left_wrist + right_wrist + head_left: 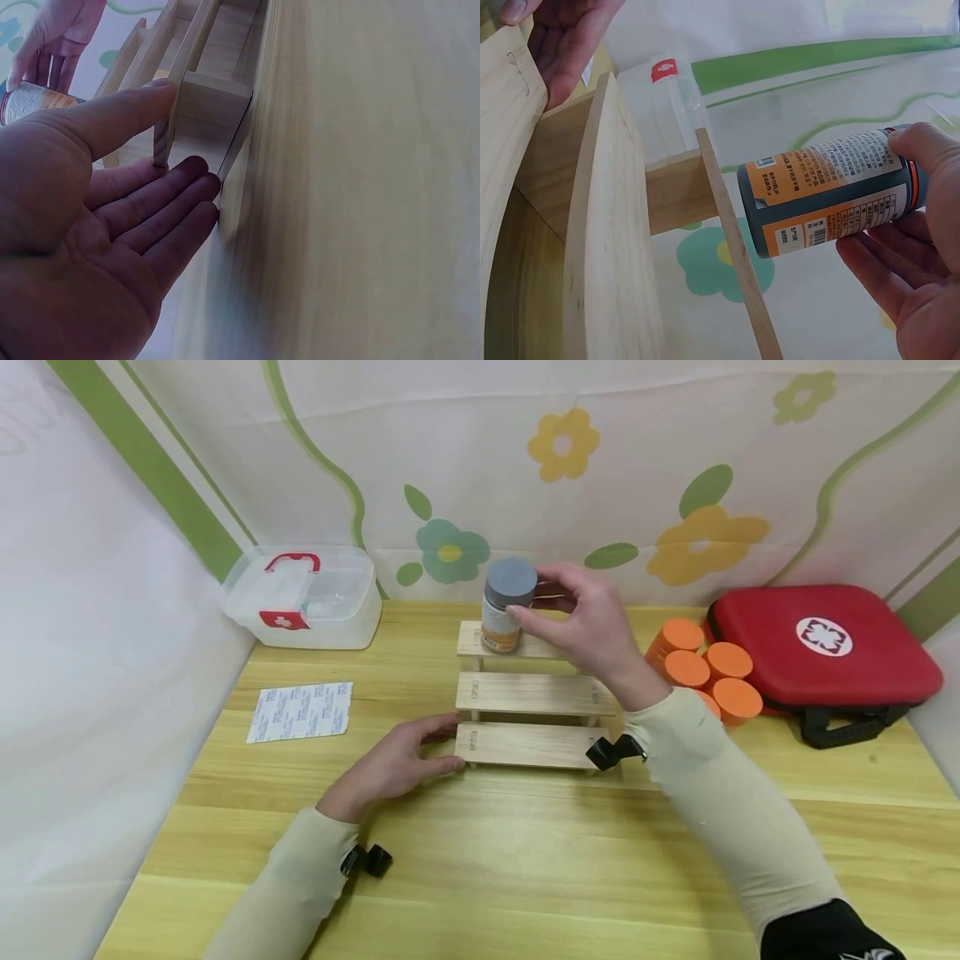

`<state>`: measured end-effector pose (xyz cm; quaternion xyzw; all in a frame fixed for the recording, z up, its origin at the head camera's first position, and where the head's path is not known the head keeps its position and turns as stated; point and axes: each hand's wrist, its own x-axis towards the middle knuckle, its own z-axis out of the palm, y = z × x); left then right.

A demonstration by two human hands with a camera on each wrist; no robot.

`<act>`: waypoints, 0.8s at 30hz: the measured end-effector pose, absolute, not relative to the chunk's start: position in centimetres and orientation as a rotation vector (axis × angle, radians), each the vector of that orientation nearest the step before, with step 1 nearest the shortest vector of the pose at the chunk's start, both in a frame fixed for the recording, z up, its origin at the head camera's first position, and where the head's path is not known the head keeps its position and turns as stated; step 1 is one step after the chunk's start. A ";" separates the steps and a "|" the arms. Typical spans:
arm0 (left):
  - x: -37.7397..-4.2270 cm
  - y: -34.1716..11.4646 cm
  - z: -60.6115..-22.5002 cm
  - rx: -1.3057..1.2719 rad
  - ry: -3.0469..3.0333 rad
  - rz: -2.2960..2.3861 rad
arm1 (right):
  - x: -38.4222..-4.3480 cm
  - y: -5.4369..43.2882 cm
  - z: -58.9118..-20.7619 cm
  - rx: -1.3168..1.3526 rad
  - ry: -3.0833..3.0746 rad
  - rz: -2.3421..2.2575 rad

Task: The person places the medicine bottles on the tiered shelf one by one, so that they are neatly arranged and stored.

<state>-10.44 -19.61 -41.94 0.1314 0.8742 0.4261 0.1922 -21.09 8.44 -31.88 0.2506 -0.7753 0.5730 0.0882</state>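
Observation:
A wooden three-step rack [536, 693] stands on the table. At its left end, my left hand [397, 760] pinches the lowest step between thumb and index finger, the other fingers lying along the side in the left wrist view. My right hand [588, 614] grips a pill bottle [500, 610] with a grey cap near its top, thumb in front and fingers behind. The right wrist view shows the bottle's orange and white printed label [832, 195]. Upright, the bottle is at the left end of the top step [735, 240]; whether its base touches the wood I cannot tell.
Several orange-capped containers [686, 668] cluster right of the rack, beside a red first-aid case [825, 643]. At the back left sits a clear plastic box [352, 610] with a red handle. A blister pack [300, 712] lies in front of it. A printed curtain [465, 468] hangs behind.

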 end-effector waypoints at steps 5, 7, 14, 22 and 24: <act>-10.5 -19.5 -42.1 0.372 2.455 1.197 | -21.3 7.9 -32.0 0.743 -2.316 1.711; -10.5 -19.5 -42.1 0.371 2.454 1.198 | -21.4 7.6 -32.0 0.749 -2.314 1.706; -10.6 -19.5 -42.1 0.376 2.457 1.198 | -21.9 6.9 -32.0 0.776 -2.309 1.714; -10.5 -19.6 -42.1 0.359 2.457 1.194 | -22.3 6.2 -31.9 0.772 -2.375 1.696; -10.5 -19.6 -42.2 0.357 2.458 1.188 | -22.3 6.0 -31.7 0.768 -2.401 1.684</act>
